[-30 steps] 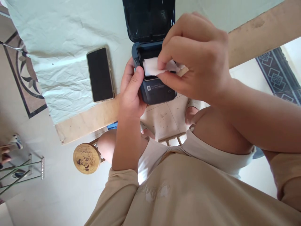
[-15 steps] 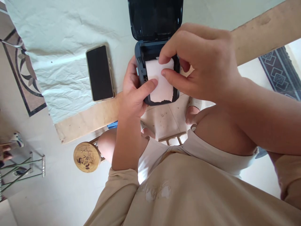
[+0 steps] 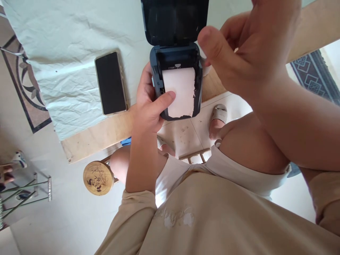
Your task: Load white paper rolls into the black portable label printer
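My left hand (image 3: pixel 148 102) grips a small dark blue portable thermal printer (image 3: pixel 197 106) from its left side, with the thumb pressed on the paper inside. That white paper roll (image 3: pixel 180 94) lies in the printer's bay and has a ragged lower edge. The black lid (image 3: pixel 174 23) stands swung back at the far end. To the right, my right hand (image 3: pixel 247 53) is raised beside the lid, its thumb stretched out and apart from the partly hidden fingers. Nothing shows in it, and I cannot tell whether the thumb tip touches the lid's edge.
A smartphone (image 3: pixel 111 83) lies left of the printer on a pale green cloth (image 3: pixel 66 71) over a wooden table (image 3: pixel 98 141). Below the table edge are a round wooden stool (image 3: pixel 98 178) and my legs. A folding frame (image 3: pixel 26 193) and part of another person (image 3: pixel 6 173) are at far left.
My right hand has lifted off the paper and moved up and right, its thumb and fingers spreading apart. The paper roll is now more fully exposed. My left hand keeps its hold on the printer.
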`<state>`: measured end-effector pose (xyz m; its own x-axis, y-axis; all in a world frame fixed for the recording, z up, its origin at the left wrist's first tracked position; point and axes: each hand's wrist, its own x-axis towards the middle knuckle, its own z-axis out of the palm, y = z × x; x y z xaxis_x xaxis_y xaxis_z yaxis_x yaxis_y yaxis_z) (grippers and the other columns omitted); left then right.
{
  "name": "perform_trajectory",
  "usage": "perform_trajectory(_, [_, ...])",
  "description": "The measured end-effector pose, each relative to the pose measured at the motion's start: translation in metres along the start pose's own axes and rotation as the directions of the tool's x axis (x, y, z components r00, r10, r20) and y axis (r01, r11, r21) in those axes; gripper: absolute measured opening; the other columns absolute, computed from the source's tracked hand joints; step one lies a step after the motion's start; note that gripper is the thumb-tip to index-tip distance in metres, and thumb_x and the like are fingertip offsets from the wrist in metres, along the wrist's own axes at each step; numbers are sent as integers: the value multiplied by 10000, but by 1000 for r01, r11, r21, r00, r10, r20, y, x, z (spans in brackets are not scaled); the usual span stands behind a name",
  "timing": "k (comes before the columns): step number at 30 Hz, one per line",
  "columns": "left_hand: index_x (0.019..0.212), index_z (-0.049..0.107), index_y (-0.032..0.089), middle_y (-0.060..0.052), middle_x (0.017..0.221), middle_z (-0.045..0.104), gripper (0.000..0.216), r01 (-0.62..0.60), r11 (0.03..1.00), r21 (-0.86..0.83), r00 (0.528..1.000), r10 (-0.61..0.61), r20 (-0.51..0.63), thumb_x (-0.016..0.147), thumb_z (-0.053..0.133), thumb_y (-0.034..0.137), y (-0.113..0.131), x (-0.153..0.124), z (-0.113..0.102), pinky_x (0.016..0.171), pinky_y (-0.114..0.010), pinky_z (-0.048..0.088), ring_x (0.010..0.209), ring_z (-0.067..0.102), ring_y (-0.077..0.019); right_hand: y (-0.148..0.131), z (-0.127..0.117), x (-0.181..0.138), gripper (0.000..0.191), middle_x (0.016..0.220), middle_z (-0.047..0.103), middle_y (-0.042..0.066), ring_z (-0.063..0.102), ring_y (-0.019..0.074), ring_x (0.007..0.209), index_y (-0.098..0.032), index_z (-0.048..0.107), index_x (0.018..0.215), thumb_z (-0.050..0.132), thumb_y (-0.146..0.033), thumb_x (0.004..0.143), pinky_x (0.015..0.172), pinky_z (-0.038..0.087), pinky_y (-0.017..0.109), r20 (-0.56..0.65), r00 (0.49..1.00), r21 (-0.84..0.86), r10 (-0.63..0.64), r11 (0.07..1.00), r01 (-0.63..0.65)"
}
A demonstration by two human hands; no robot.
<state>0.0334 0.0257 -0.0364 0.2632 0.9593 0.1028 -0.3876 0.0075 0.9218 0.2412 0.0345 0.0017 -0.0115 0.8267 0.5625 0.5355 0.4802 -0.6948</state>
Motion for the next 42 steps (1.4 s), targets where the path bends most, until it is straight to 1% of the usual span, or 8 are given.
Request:
perform_trajectory(6, [1200, 687, 330, -8, 1100, 720, 524, 27, 999, 30, 1000, -27, 12, 714, 878, 360, 3, 0, -2, 922, -377, 554, 1061, 686, -259, -30, -11, 1, 257, 1065, 655, -33, 500, -25, 854, -90, 717, 1079, 623, -271, 923, 656, 419, 78, 96, 979, 16, -178, 984, 177])
perform_trajectory(13, [1261, 615, 272, -54, 1131, 728, 714, 91, 996, -1, 995, -91, -30, 649, 962, 394, 6, 0, -3, 968, -425, 535, 1174, 675, -334, -18, -11, 0, 247, 1082, 590, 1, 327, -51, 709, -97, 667, 1021, 649, -42, 781, 591, 388, 98, 216, 937, 47, -275, 961, 272])
perform_trajectory(18, [1068, 650, 261, -38, 1124, 735, 478, 53, 998, 21, 999, -53, -11, 686, 930, 329, 7, -2, -1, 918, -393, 575, 1012, 698, -259, -13, -13, 0, 153, 1152, 583, 30, 353, -51, 667, -134, 677, 1024, 625, -151, 880, 619, 403, 148, 290, 913, 45, -288, 957, 288])
perform_trajectory(23, [1120, 659, 297, -23, 1095, 722, 570, 49, 998, 34, 999, -48, -20, 646, 943, 440, 3, -1, -4, 829, -367, 566, 993, 696, -261, -14, -14, 0, 187, 1172, 555, 41, 360, -47, 691, -129, 695, 1036, 585, -218, 913, 628, 407, 139, 333, 902, 36, -275, 960, 279])
perform_trajectory(28, [1156, 683, 327, -22, 1137, 715, 597, 54, 998, 45, 998, -55, 14, 633, 947, 441, 3, 1, -5, 955, -403, 571, 1106, 668, -280, -11, -10, -2, 245, 1127, 555, 52, 436, 2, 802, -152, 718, 990, 568, -344, 961, 638, 415, 147, 344, 900, 12, -267, 960, 281])
perform_trajectory(32, [1146, 690, 314, -30, 1104, 695, 447, 64, 997, -31, 998, -65, -24, 764, 860, 471, 8, -3, 3, 1013, -420, 575, 1181, 674, -269, -13, -2, -5, 218, 1085, 569, 67, 548, 82, 1061, -182, 728, 1068, 603, -290, 926, 828, 505, 194, 280, 927, -25, -251, 963, 268])
perform_trajectory(37, [1071, 711, 247, -35, 957, 703, 348, 80, 995, -53, 994, -83, -66, 846, 801, 496, 11, -7, 8, 995, -441, 603, 1088, 733, -260, -21, -1, -7, 453, 1321, 550, 158, 571, 148, 1300, -95, 646, 1289, 651, -315, 893, 1176, 515, 301, 276, 935, 22, -221, 975, 223])
perform_trajectory(42, [1074, 731, 272, -40, 948, 712, 374, 97, 995, -19, 994, -98, -50, 804, 821, 514, 9, -5, 3, 980, -446, 615, 1156, 726, -296, -25, -5, -8, 495, 1452, 557, 79, 596, 117, 1316, -138, 592, 1348, 669, -257, 873, 1180, 515, 245, 351, 924, 55, -154, 988, 143])
